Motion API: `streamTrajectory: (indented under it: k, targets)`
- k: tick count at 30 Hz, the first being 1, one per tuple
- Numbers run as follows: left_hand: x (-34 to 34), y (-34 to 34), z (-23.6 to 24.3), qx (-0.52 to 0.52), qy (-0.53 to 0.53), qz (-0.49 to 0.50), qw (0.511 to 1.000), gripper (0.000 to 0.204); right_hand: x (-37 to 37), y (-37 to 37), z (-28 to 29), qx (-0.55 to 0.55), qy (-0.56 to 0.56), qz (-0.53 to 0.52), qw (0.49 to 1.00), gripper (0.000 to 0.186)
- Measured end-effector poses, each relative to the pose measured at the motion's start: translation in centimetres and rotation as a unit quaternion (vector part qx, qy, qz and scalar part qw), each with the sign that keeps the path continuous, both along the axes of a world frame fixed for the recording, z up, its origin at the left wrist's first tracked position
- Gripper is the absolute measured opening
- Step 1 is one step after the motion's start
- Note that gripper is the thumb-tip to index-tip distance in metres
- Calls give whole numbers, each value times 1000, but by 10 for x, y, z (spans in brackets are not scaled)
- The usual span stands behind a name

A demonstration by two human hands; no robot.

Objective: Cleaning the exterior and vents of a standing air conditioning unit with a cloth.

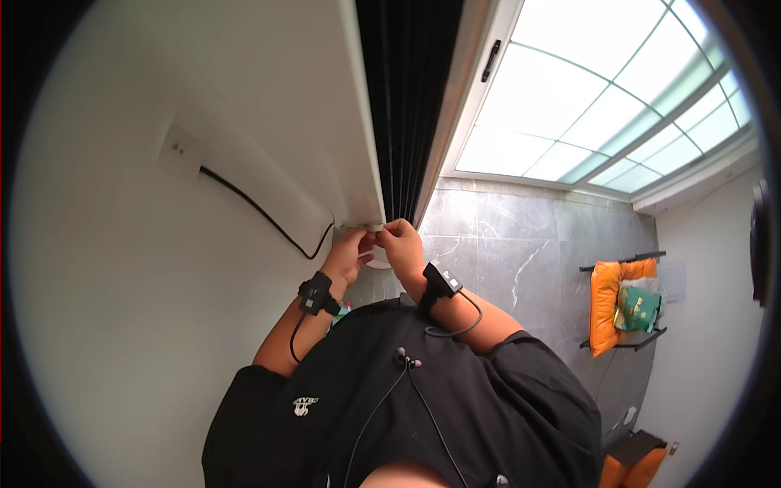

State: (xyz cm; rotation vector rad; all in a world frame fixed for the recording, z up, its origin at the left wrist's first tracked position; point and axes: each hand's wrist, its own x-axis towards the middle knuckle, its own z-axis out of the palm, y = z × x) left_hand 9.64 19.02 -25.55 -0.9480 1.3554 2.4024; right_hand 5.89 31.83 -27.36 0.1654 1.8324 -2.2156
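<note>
Close together, both hands work at the end of a tall white panel (325,106) that runs along the wall. My left hand (346,254) is bent inward, with its fingertips closed near a small white piece (370,228) at the panel's edge. My right hand (402,247) pinches at the right side of that same piece, thumb and forefinger together. What exactly the fingertips hold is too small and partly covered. Below and between the hands a curved white object (378,263) shows in part.
A black cable (260,209) runs from a wall socket (181,150) to the panel. Right of the panel is a dark ribbed strip (411,98), then a frosted glass door (561,98). An orange chair (604,305) holding a green bag (639,309) stands on grey tiles (521,244).
</note>
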Motion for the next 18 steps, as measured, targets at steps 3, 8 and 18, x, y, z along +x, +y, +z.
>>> streamTrajectory:
  k: [3,8,18]
  targets:
    - [1,-14,26,-33,61,31,997,18,-7,-4,41,36,92,47,994,14]
    - [-4,1,46,-70,169,66,981,16,-18,3,60,-60,99,78,990,12]
    - [0,12,32,-156,154,67,973,19,-24,12,57,-11,54,145,988,13]
